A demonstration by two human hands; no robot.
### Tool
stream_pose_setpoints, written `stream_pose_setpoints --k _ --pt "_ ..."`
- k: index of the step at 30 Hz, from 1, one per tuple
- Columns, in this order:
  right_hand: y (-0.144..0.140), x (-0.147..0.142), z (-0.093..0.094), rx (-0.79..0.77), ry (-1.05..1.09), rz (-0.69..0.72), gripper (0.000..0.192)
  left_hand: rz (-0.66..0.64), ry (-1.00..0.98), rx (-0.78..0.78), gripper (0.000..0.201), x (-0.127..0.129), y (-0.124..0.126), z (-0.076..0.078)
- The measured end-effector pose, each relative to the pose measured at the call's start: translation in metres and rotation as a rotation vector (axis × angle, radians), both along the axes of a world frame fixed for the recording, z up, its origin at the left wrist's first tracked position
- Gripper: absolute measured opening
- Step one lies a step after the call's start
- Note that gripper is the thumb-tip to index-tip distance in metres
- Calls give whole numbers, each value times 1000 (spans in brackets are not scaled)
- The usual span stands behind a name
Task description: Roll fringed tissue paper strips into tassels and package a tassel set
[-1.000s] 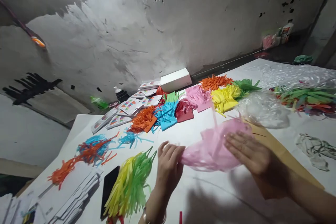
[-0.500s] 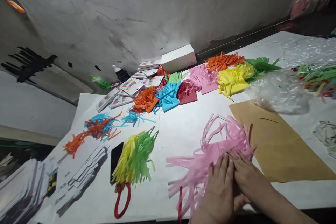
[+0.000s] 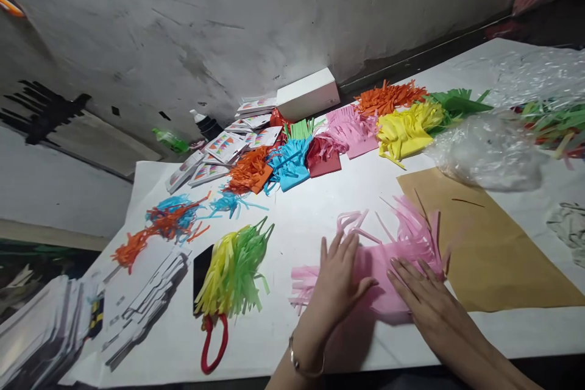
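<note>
Pink fringed tissue paper lies spread on the white-covered table, with strips fanning out at its left, top and right. My left hand rests on its left part, fingers spread and thumb stretched toward the middle. Flat on the right part lies my right hand, its fingers stretched out. Both palms press the paper down, and some of the strips are hidden under my left hand. To the left, a yellow and green tassel with a red cord loop lies over a black flat object.
Brown paper lies at the right, below crumpled clear plastic. Fringed bundles, such as yellow paper and blue paper, line the back beside a white box. Card packets and white stacks stand at the left.
My hands were close together on bunched pink strips; now they are apart. My left hand has moved left and up, and the pink paper's middle lies flatter, its lower strips no longer showing.
</note>
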State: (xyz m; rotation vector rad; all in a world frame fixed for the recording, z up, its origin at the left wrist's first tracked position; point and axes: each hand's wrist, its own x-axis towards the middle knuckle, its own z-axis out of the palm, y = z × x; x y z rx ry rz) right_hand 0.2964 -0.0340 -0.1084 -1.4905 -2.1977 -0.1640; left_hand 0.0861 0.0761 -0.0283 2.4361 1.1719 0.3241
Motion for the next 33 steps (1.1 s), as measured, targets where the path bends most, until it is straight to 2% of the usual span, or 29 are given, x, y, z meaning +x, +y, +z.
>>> stream_pose_setpoints --k 3,6,8,11,14,17,19,21,22,23,24,26,27,29,33 --pt "-3 2 0 -7 19 -10 55 -95 -47 -223 69 20 18 8" --pt "-4 2 0 -4 14 -25 56 -135 -79 -333 59 18 29 13" --pt "-4 1 0 -11 5 -45 56 -125 -110 -452 67 10 30 16" --pt "-4 0 2 -17 11 -77 55 -44 -104 -632 89 -3 26 20" --pt "-4 0 4 -23 28 -91 54 -59 6 -675 97 -19 21 25" --pt "-3 1 6 -15 35 -79 53 -65 107 -565 77 -44 24 32" --pt "-2 1 8 0 36 -71 53 62 157 -310 65 -60 25 36" --pt "0 0 10 9 33 -60 53 213 163 39 54 -67 21 38" --pt "0 -1 11 12 29 -55 52 233 135 178 49 -65 16 38" --pt "1 -2 12 12 24 -50 51 196 88 255 46 -59 8 36" --pt "2 -3 13 13 19 -42 50 110 33 271 45 -50 -2 33" --pt "3 -4 13 14 14 -28 47 -124 -40 185 47 -26 -24 22" --pt "3 -3 14 9 15 -23 45 -188 -44 187 40 -14 -34 14" --pt "4 -2 16 0 37 -8 41 -203 -82 219 20 5 -48 -2" --pt "3 3 32 47 143 60 38 -93 -228 241 21 15 -57 -22"
